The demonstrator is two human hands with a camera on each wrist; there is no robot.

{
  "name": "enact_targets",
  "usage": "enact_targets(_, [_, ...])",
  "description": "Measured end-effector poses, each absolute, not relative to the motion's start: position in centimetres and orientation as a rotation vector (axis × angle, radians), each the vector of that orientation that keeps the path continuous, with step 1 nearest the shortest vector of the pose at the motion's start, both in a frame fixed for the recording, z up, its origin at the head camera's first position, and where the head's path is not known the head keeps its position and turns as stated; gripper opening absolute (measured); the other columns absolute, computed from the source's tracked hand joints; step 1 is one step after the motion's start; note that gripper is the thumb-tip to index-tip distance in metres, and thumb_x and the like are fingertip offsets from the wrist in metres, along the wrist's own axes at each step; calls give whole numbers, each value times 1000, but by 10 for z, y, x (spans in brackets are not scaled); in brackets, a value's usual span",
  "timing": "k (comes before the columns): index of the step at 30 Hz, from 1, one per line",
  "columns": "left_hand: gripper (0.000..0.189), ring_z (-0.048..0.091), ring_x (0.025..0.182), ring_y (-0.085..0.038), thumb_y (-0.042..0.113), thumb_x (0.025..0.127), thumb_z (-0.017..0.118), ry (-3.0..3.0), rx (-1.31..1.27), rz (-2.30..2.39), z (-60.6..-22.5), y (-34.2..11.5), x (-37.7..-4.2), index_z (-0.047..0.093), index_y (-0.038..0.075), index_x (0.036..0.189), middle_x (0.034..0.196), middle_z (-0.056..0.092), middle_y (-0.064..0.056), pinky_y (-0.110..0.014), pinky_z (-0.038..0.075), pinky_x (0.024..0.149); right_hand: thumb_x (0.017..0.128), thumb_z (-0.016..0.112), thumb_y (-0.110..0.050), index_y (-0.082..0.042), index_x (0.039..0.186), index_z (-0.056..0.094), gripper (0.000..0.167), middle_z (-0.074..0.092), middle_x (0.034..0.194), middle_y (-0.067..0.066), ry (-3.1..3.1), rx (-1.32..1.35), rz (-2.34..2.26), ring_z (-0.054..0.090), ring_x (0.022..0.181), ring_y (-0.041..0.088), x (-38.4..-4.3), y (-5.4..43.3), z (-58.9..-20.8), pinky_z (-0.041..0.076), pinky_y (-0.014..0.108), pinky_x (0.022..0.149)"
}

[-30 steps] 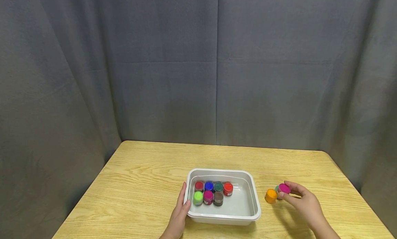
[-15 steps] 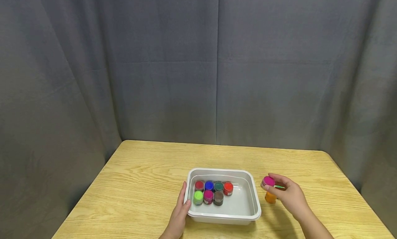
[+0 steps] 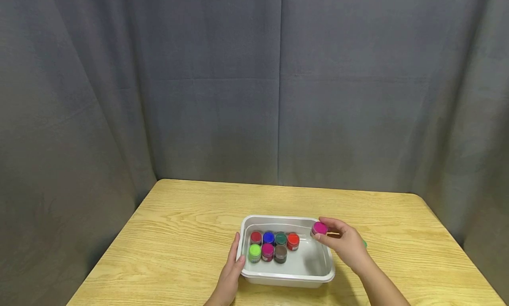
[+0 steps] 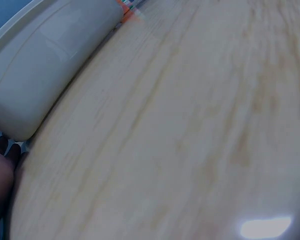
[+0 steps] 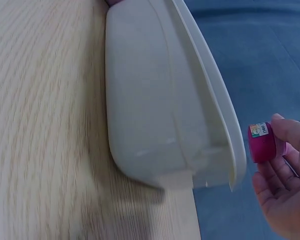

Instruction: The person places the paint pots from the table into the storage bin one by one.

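My right hand [image 3: 350, 248] pinches a magenta paint jar [image 3: 320, 228] between thumb and fingers, over the right side of a white plastic tub [image 3: 294, 277]. In the right wrist view the magenta jar [image 5: 262, 142] shows a small label and is raised beyond the tub's rim. At the tub's left side my left hand [image 3: 229, 270] holds the wall, thumb at the rim and fingers along the outside. Inside, a back row has dark red, blue, dark green and red jars [image 3: 293, 241]; in front are lime [image 3: 255, 253], magenta [image 3: 267, 252] and brown [image 3: 280, 254] ones.
A green lid [image 3: 365, 243] peeks out behind my right hand on the wooden table [image 3: 191, 217]. The orange jar beside it is hidden by the hand. Grey curtains [image 3: 222, 98] enclose the table's back and sides. Bare tub floor [image 3: 304, 259] lies right of the jars.
My right hand has lifted the magenta jar from beside the orange one and carried it left, over the tub. The left hand and the tub have stayed put.
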State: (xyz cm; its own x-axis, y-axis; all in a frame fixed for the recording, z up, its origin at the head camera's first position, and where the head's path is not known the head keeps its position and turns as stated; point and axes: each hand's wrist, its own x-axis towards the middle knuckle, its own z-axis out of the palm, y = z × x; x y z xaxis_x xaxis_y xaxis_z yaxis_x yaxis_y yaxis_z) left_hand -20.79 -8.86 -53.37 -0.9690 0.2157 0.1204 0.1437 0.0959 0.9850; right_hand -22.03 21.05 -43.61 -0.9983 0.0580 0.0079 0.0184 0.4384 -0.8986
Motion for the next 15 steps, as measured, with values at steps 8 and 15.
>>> enact_targets(8, [60, -3, 150, -46, 31, 107, 32, 2235, 364, 2070, -533, -89, -208, 7, 17, 159, 166, 2, -17, -71, 0, 113, 80, 81, -20, -2, 129, 62, 56, 68, 118, 14, -2682, -30, 1675, 66, 103, 25, -226, 189, -443, 60, 36, 83])
enact_targets(15, [60, -4, 149, -47, 28, 106, 34, 2220, 370, 2109, -533, -88, -207, 8, 16, 159, 165, 2, -18, -72, -2, 112, 78, 82, -11, 2, 121, 65, 48, 71, 109, 13, -2699, 63, 1679, 66, 98, 22, -232, 173, -447, 60, 33, 81])
